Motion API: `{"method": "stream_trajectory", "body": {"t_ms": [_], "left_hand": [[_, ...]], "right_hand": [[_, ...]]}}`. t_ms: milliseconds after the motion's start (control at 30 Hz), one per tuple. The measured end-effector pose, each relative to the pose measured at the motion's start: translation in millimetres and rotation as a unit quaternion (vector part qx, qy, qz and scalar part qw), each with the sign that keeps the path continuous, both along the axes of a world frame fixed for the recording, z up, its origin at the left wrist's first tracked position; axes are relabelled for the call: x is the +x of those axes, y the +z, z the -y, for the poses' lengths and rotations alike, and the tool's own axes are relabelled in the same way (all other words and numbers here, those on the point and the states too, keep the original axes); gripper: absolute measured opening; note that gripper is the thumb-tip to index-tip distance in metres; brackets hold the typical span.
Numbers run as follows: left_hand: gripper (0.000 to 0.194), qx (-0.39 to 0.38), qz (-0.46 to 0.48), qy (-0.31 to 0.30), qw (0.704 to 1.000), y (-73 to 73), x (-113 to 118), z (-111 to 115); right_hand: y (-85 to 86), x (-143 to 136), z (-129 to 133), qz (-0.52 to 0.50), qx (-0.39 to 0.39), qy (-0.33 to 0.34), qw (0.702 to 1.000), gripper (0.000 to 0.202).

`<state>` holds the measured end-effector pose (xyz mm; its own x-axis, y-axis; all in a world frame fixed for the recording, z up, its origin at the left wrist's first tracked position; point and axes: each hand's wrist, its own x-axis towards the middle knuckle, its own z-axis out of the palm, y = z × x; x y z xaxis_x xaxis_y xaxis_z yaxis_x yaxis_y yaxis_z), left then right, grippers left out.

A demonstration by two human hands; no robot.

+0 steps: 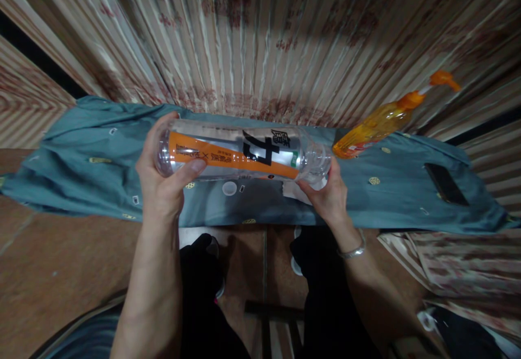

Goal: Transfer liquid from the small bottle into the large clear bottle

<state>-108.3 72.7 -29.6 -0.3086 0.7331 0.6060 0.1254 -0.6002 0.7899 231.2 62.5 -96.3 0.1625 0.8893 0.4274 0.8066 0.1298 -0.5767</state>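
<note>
A clear plastic bottle (232, 155) with an orange and silver label lies sideways between my hands, raised over the cloth. My left hand (163, 180) wraps the bottle's base, its thumb resting on the label. At the other end, the fingers of my right hand (329, 190) close round the bottle's neck. A small round white cap-like piece (229, 188) lies on the cloth below the bottle. Beside it, partly hidden by my right hand and the bottle, is a white piece (299, 191), perhaps paper.
A teal patterned cloth (101, 158) covers the narrow table. A pump bottle of yellow liquid with an orange top (376, 125) stands at the back right. Farther right lies a dark phone (445, 184). Behind the table hangs a pleated curtain (252, 49).
</note>
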Motion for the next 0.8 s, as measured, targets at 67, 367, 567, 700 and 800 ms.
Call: {"method": "stream_trajectory", "body": {"t_ms": [67, 367, 567, 700, 800], "left_hand": [[0.08, -0.004, -0.001, 0.002, 1.0, -0.2, -0.2, 0.4], [0.088, -0.004, -0.005, 0.005, 1.0, -0.7, -0.5, 0.1], [0.087, -0.008, -0.006, -0.001, 1.0, -1.7, -1.2, -0.2], [0.087, -0.007, -0.003, -0.002, 1.0, -2.2, -0.5, 0.3], [0.089, -0.005, -0.001, -0.001, 1.0, -1.8, -0.1, -0.1]], "right_hand": [[-0.3, 0.3, -0.1, 0.0, -0.001, 0.001, 1.0, 0.095], [-0.9, -0.4, -0.6, 0.002, 0.004, -0.004, 1.0, 0.094], [-1.5, 0.1, -0.4, 0.0, 0.001, 0.002, 1.0, 0.094], [-2.8, 0.3, -0.5, -0.001, 0.01, 0.003, 1.0, 0.095], [-3.3, 0.2, -0.9, 0.001, 0.012, 0.003, 1.0, 0.094]]}}
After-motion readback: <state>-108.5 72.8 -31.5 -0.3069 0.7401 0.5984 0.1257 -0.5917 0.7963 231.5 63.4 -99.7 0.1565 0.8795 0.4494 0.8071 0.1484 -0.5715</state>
